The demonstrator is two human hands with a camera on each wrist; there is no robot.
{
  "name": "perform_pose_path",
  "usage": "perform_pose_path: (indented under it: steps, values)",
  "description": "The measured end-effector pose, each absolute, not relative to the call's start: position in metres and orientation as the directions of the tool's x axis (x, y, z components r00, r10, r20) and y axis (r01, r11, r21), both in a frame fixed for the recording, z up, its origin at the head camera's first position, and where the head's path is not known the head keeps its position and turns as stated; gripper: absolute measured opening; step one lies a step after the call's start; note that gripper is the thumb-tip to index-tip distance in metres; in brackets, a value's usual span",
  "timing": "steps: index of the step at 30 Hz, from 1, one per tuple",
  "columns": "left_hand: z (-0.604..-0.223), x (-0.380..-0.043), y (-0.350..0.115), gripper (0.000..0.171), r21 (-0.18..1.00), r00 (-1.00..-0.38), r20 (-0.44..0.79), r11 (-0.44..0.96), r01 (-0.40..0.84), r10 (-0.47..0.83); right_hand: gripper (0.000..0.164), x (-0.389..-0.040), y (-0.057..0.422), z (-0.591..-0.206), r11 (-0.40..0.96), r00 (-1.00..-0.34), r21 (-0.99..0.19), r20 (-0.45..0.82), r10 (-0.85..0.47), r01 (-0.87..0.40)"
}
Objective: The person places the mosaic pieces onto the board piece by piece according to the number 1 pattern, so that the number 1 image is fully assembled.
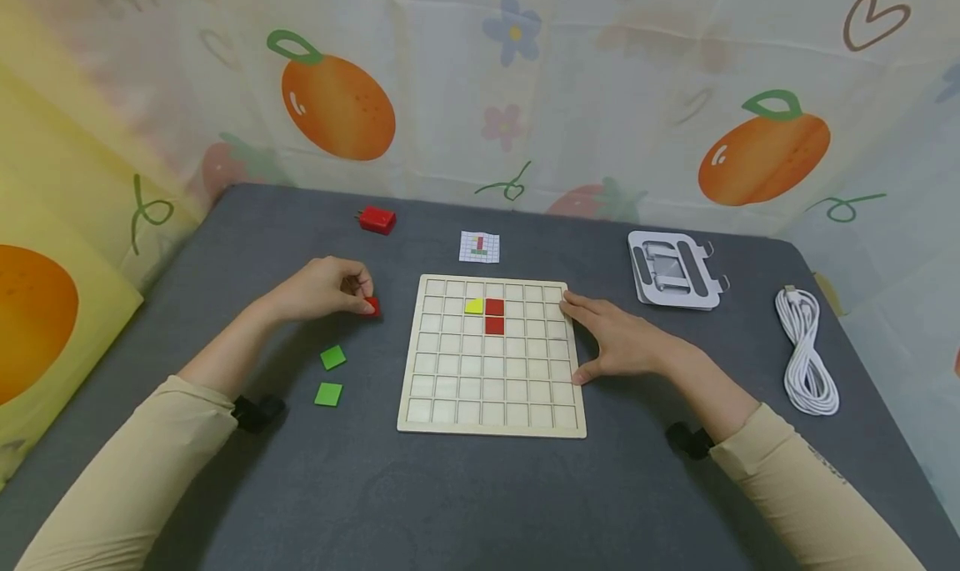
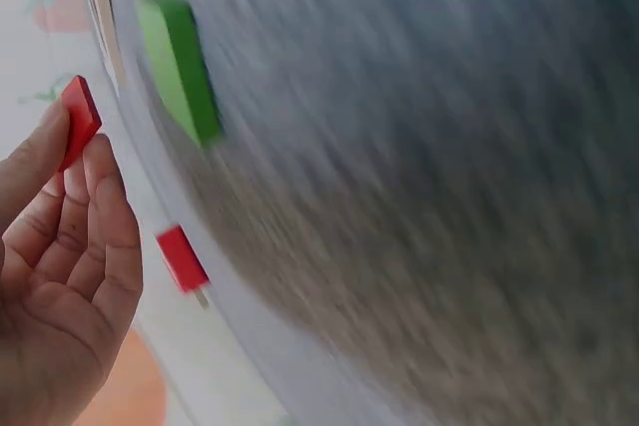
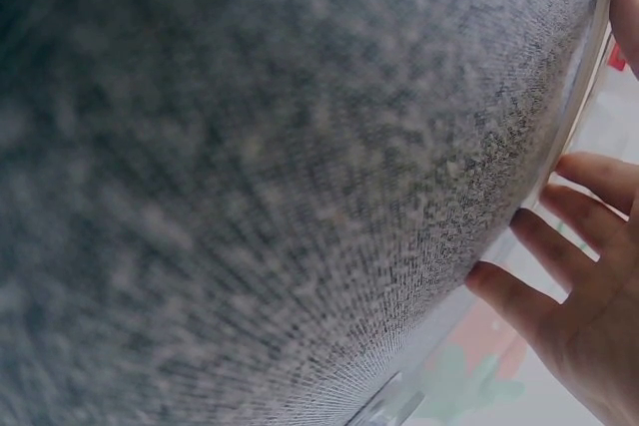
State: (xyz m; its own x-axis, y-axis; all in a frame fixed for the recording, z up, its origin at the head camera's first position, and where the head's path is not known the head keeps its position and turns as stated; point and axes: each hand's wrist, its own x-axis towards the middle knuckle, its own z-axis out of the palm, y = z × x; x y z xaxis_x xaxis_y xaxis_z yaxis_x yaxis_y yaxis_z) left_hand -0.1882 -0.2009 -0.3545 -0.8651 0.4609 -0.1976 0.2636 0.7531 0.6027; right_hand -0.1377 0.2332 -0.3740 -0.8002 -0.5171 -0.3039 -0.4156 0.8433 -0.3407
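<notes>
Between thumb and fingertips my left hand (image 1: 324, 289) pinches a red square tile (image 1: 372, 307), left of the wooden grid board (image 1: 491, 428). In the left wrist view the red tile (image 2: 82, 123) shows its thin edge. My right hand (image 1: 618, 336) rests at the board's right edge, thumb and fingers spread along it. Two red tiles (image 1: 494, 325) sit one below the other in the board's upper cells. A yellow tile (image 1: 474, 306) with a slanted corner lies left of the upper one. Two green tiles, an upper one (image 1: 333, 357) and a lower one (image 1: 327, 394), lie on the table near my left forearm.
Behind the board lies a small paper card (image 1: 479, 247) with a coloured grid pattern. A red plug adapter (image 1: 377, 220) is at the back left. On the right are a white folding stand (image 1: 672, 271) and a bundled white cable (image 1: 806, 350). A printed curtain (image 1: 450, 79) hangs behind the table.
</notes>
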Motion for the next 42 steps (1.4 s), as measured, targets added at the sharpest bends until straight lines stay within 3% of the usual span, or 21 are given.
perform_pose_path:
  steps: [15, 36, 42]
  values:
    - [-0.353, -0.173, -0.138, 0.017, 0.655, -0.848, -0.151, 0.694, 0.3, 0.508, 0.109, -0.138, 0.234, -0.375, 0.843, -0.799, -0.338, -0.304, -0.519, -0.419]
    - [-0.37, -0.156, -0.079, 0.004, 0.744, -0.787, -0.124, 0.582, 0.329, 0.604, 0.11, -0.138, 0.233, -0.374, 0.845, -0.798, -0.342, -0.314, -0.514, -0.41]
    - [-0.374, -0.156, -0.068, 0.006, 0.736, -0.808, -0.119, 0.598, 0.318, 0.577, 0.11, -0.138, 0.234, -0.373, 0.844, -0.797, -0.337, -0.31, -0.518, -0.417]
